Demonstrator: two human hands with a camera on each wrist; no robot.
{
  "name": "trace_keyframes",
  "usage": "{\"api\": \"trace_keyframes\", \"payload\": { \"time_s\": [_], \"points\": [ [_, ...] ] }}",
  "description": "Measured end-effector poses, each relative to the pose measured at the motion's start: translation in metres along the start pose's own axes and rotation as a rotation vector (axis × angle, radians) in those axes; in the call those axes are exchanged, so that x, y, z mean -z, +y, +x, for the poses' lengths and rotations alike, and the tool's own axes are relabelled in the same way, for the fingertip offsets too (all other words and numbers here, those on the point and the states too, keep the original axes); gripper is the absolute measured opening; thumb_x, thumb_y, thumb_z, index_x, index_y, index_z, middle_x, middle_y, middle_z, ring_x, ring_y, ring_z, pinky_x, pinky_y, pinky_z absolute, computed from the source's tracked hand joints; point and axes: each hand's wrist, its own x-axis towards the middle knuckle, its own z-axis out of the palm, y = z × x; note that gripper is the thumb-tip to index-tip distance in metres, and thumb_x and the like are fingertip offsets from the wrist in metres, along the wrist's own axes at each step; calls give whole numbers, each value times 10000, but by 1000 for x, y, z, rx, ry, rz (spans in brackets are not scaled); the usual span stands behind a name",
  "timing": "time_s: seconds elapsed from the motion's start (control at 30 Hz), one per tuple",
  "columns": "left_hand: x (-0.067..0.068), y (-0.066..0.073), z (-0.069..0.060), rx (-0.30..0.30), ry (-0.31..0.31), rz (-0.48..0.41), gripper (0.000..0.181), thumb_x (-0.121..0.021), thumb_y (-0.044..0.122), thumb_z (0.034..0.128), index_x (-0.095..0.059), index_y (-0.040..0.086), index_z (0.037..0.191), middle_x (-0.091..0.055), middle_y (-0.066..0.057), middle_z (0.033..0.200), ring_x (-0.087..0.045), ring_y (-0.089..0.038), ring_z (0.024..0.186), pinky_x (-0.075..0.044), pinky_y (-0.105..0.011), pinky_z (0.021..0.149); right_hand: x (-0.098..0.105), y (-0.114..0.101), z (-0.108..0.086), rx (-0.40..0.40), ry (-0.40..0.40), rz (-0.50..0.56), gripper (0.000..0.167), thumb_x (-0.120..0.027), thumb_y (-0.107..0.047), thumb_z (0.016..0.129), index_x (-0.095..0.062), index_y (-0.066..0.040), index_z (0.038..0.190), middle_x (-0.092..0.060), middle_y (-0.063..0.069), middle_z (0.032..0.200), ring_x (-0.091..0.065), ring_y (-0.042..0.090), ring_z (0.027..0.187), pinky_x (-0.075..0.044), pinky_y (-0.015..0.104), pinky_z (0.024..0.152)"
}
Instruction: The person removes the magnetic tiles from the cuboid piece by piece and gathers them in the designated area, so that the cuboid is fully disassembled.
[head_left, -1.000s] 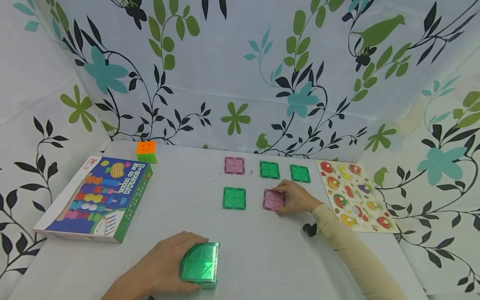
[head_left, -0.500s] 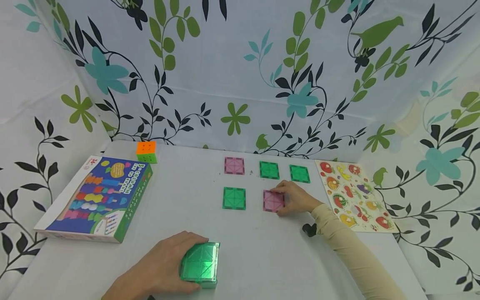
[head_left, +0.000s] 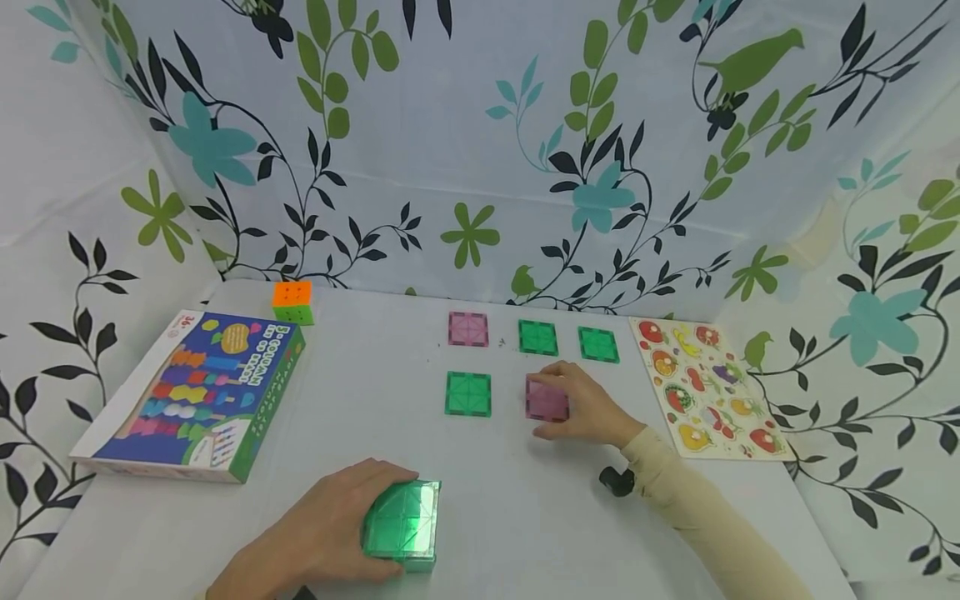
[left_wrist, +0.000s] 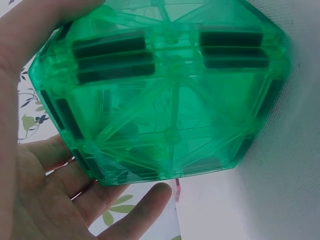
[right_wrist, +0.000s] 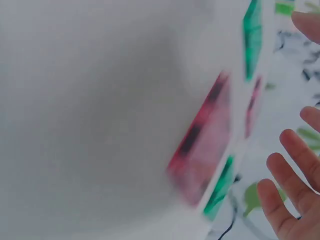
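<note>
In the head view my left hand (head_left: 333, 521) grips a see-through green magnetic-tile cube (head_left: 405, 523) by its sides, near the front of the table. The left wrist view shows the thumb and fingers around this cube (left_wrist: 172, 110), with dark magnets along its edges. My right hand (head_left: 592, 408) hovers by a pink magnetic tile (head_left: 546, 403) lying flat. From the right wrist, the fingers (right_wrist: 295, 155) look spread and apart from the pink tile (right_wrist: 210, 135). To that tile's left lies a green tile (head_left: 468, 394).
Another pink tile (head_left: 468, 329) and two green tiles, one left (head_left: 537, 337) and one right (head_left: 598, 344), form a back row. A boxed toy set (head_left: 198, 392) and an orange-green puzzle cube (head_left: 292, 302) are at left. A fruit sticker sheet (head_left: 708, 387) lies at right.
My right hand has let go of the pink tile and lifted slightly, its thumb drawn away from the edge. The left hand and the green cube have stayed in place.
</note>
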Motion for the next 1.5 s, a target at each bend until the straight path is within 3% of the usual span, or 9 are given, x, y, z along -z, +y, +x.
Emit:
{"api": "trace_keyframes", "payload": {
  "time_s": [0.13, 0.37, 0.67, 1.0, 1.23, 1.5],
  "points": [
    [0, 1, -1, -15, 20, 0, 828, -907, 548, 653, -586, 258, 1360, -623, 198, 1250, -569, 2, 1033, -589, -275, 882, -2, -41, -7, 121, 29, 54, 788, -900, -416, 756, -576, -234, 1451, -564, 12, 1378, -545, 217, 1269, -553, 478, 1011],
    [-1, 1, -3, 57, 8, 12, 959, -885, 641, 643, -513, 264, 1442, -595, 202, 1299, -571, 0, 1084, -591, -321, 931, -16, -107, -16, 348, 77, 56, 803, -879, -510, 755, -565, -258, 1450, -575, -43, 1352, -551, 139, 1262, -544, 389, 1011],
    [1, -11, -9, 98, 19, -8, 1076, -895, 677, 592, -474, 259, 1489, -595, 139, 1387, -604, -123, 1237, -578, -469, 1012, -45, -153, -19, 497, 62, 112, 889, -882, -501, 752, -510, -188, 1497, -552, -12, 1357, -551, 112, 1253, -530, 230, 1006],
    [-7, -21, -12, 86, 16, -33, 984, -890, 688, 585, -527, 265, 1395, -606, 207, 1302, -613, -90, 1176, -588, -430, 989, -77, -171, -20, 492, 94, 12, 935, -892, -565, 698, -549, -155, 1466, -567, -34, 1330, -572, 73, 1140, -480, 121, 929],
    [-7, -20, -12, 104, 2, -53, 931, -901, 660, 586, -528, 313, 1365, -614, 205, 1281, -619, -112, 1174, -587, -454, 988, -80, -180, -15, 399, 86, -75, 898, -846, -657, 693, -597, -205, 1427, -566, -81, 1143, -514, 8, 960, -395, 74, 790],
    [-9, -20, -12, 107, 1, -36, 921, -924, 612, 577, -540, 300, 1353, -610, 232, 1248, -621, -80, 1157, -586, -419, 993, -82, -182, -12, 377, 99, -80, 810, -832, -677, 692, -644, -236, 1346, -556, -101, 1082, -496, -5, 958, -369, 103, 776]
  ]
}}
